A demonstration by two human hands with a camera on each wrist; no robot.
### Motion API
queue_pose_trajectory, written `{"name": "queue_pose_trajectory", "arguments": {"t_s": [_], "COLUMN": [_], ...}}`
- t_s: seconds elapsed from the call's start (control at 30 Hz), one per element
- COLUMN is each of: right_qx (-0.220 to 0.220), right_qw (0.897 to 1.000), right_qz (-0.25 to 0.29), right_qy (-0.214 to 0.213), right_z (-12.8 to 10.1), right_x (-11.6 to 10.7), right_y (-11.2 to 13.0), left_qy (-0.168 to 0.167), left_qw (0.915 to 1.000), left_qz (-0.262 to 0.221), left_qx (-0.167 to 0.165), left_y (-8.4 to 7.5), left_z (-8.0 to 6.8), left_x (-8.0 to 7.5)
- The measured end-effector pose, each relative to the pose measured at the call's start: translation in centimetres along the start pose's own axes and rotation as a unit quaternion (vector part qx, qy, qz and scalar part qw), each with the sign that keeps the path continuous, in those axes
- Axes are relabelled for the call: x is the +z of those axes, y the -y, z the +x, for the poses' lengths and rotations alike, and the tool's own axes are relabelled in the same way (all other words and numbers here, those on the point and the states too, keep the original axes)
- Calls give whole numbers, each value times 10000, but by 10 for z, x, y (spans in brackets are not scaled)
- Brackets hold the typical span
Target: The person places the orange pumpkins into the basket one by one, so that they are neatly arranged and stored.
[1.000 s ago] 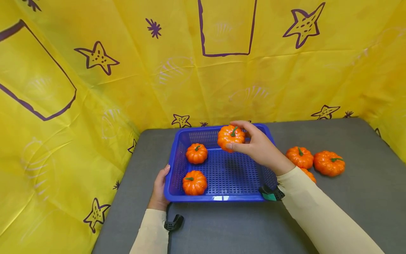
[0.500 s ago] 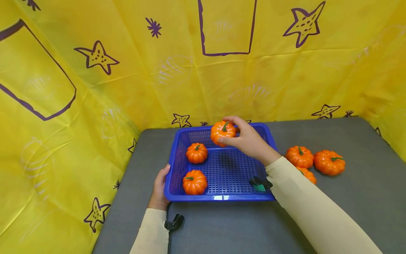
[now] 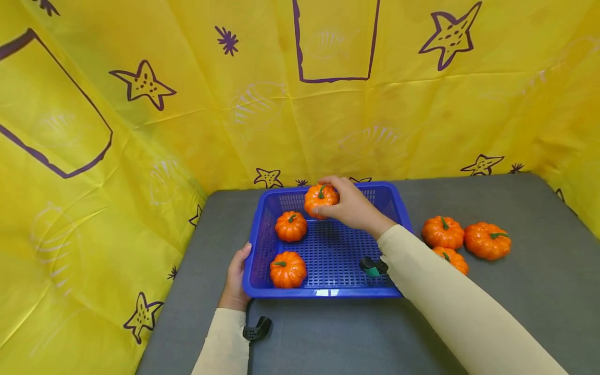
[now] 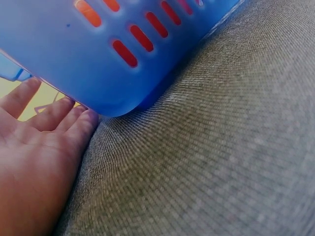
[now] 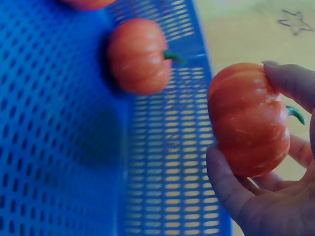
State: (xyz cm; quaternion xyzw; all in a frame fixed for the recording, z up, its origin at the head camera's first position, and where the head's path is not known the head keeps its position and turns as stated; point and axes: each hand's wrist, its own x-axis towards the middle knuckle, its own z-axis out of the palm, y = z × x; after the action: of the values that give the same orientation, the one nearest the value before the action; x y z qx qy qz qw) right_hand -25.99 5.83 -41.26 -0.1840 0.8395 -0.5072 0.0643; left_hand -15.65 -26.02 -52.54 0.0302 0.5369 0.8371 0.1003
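Note:
Over the back part of the blue plastic basket, my right hand grips a small orange pumpkin between thumb and fingers. In the right wrist view the pumpkin is held by its sides, its green stem towards the palm. Two more pumpkins lie inside the basket along its left side, a back one and a front one. My left hand touches the basket's left outer side; the left wrist view shows its fingers stretched out against the wall.
Right of the basket, three pumpkins lie close together on the grey cloth: one at the back, one at the right and one in front, partly behind the right sleeve. A yellow patterned curtain stands behind and at both sides.
My right hand has moved left with the pumpkin, towards the back left pumpkin, dipping slightly in the last half second. The left hand and the basket have stayed in place.

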Motion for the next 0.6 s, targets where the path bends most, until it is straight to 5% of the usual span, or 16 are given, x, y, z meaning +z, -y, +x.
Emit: {"name": "queue_pose_trajectory", "arguments": {"t_s": [0.6], "right_qx": [-67], "right_qw": [9863], "right_qz": [-1281], "right_qy": [1033], "right_z": [4], "right_x": [11], "right_y": [-22], "left_qy": [-15], "left_qw": [10000], "left_qz": [91], "left_qx": [-3], "left_y": [-1], "left_z": [0], "left_x": [0]}}
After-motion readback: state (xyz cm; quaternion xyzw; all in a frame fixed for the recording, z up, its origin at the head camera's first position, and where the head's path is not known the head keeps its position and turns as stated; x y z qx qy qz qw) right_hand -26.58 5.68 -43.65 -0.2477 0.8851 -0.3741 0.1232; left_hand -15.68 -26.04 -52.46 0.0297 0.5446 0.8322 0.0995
